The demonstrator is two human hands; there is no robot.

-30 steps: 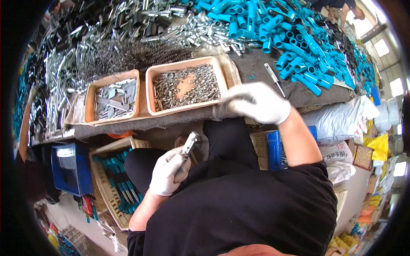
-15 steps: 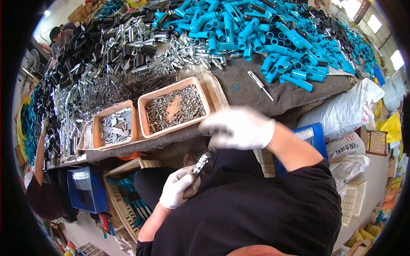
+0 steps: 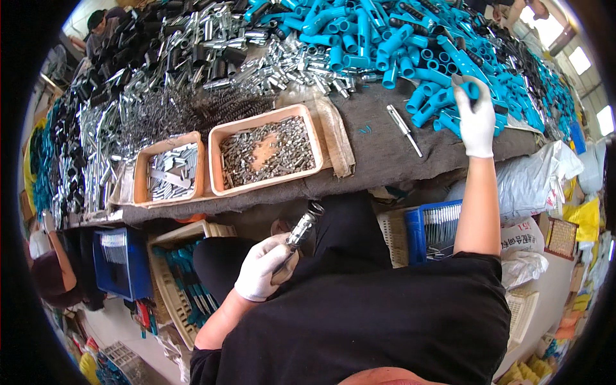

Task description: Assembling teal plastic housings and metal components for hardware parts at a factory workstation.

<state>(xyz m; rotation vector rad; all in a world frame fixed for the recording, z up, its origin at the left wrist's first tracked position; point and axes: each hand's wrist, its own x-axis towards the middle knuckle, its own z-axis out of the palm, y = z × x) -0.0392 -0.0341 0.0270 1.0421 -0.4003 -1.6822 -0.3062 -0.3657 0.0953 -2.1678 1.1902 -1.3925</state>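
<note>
Both of my hands wear white gloves. My left hand is held low over my lap, below the bench edge, and grips a short metal cylindrical part that points up to the right. My right hand is stretched far out over the bench to the heap of blue plastic tubes, with its fingers closed around one blue tube at the heap's near edge. A slim metal screwdriver-like tool lies on the dark felt just left of that hand.
Two orange trays sit near the bench's front edge, one with small metal screws, one with flat silver pieces. Heaps of silver and black tubes fill the back left. Blue crates stand below. Another person works at the far left.
My right hand has gone from the screw tray's right rim out to the blue tube heap and closed on a tube. My left hand still holds the metal part over my lap.
</note>
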